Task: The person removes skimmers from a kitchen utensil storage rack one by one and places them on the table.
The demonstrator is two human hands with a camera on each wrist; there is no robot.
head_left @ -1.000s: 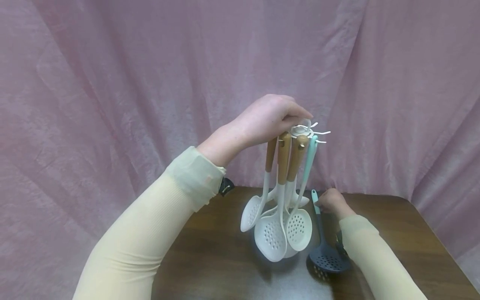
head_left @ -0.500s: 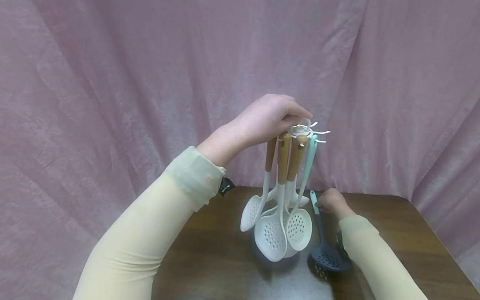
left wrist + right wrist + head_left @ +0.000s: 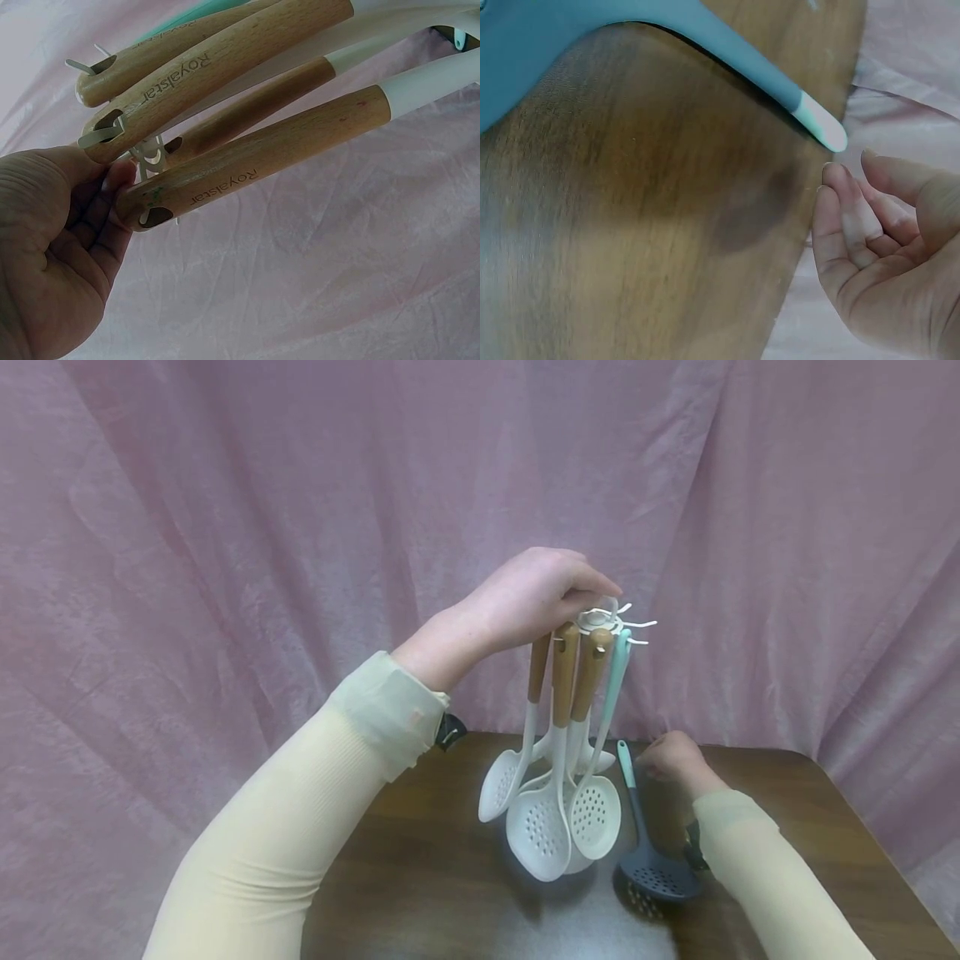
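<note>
Skimmer head: I am seeing the dark grey slotted skimmer [image 3: 651,852] lying nearest me on the brown table [image 3: 420,877], its perforated bowl resting on the wood beside my right sleeve [image 3: 757,877].
Skimmer axis: its long axis is running away from me and slightly left, bowl toward me, pale mint handle tip pointing at the curtain.
Right hand: my right hand [image 3: 675,758] is hovering just beside that handle tip; in the right wrist view the fingers [image 3: 855,217] are loosely curled, gripping nothing, with a small gap between them and the tip [image 3: 821,126].
Hanging utensils: the white slotted spoons [image 3: 558,818] are dangling bowl-down just left of the skimmer, long axes near vertical, wooden handles [image 3: 566,672] uppermost; a mint-handled utensil [image 3: 615,681] is hanging among them.
Rack: the white utensil rack [image 3: 611,622] is carrying them on thin hooks at its top.
Left hand: my left hand [image 3: 536,593] is reaching over the rack top, fingers curled down onto it; in the left wrist view the fingertips [image 3: 116,187] are pinching the white hub between the handles.
Hidden: the rack's post and base are sitting behind the spoon bowls, so I cannot make them out; the palm is covering part of the hooks.
Cut off: the skimmer's bowl is running out of the right wrist view.
Far: the pink curtain [image 3: 225,527] is hanging behind everything.
</note>
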